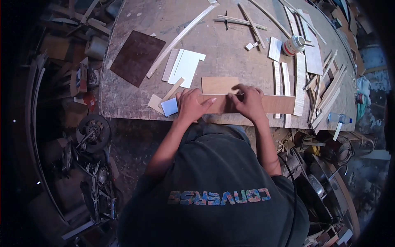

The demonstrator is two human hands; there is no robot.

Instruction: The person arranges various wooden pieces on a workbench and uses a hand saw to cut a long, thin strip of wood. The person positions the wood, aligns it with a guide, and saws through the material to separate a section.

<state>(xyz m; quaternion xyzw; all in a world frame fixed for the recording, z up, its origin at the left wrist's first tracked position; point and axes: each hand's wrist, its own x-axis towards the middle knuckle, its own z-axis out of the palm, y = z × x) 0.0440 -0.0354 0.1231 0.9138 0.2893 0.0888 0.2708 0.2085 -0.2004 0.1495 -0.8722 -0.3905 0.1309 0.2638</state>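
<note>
In the head view a long brown board (279, 105) lies crosswise along the near edge of the workbench (127, 103). My left hand (190, 105) grips its left part, thumb stretched along the face. My right hand (249, 105) holds it right of the middle, fingers curled at the far edge and partly blurred. Just behind sits a smaller light-brown panel (218, 84). A blue rectangular piece (168, 108) is beside my left hand, over thin wooden pieces (154, 101). Pale strips (286, 78) extend under or beside the board's right part.
A dark square sheet (135, 57), white cut pieces (185, 66) and long sticks (181, 37) lie farther back. A jar (292, 46) stands right, near stacked frames (329, 88) and a plastic bottle (339, 118). Below left is a motorbike wheel (92, 133); scrap crowds both sides.
</note>
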